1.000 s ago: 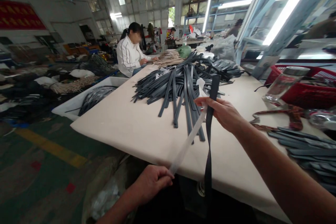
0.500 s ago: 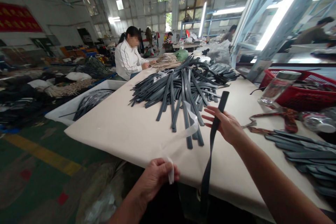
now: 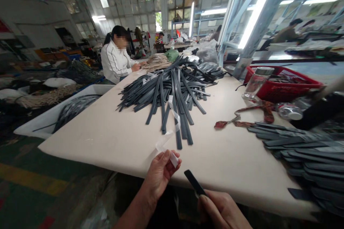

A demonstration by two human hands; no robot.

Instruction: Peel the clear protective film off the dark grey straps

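Near the table's front edge, my left hand (image 3: 162, 170) pinches the end of a thin white strip (image 3: 175, 116) that looks like paper or tape. The strip trails away, twisting, onto a large pile of dark grey flat straps (image 3: 150, 91). To the right and lower, my right hand (image 3: 221, 209) grips a single dark strap (image 3: 194, 181) between thumb and fingers, its flat end pointing up and left towards my left hand. The two hands are close but apart. The rest of the held strap is hidden below my right hand.
A second stack of dark straps (image 3: 309, 154) lies at the table's right. Behind it are a plastic bottle (image 3: 290, 111), a glass jar (image 3: 256, 84) and a red basket (image 3: 285, 93). A white bin (image 3: 34, 125) stands left of the table (image 3: 99, 143); a person in white (image 3: 115, 59) sits beyond it.
My right hand has come down and left, bringing the strap's end near my left hand. My left hand has risen slightly with the white strip. The view has turned to the right.
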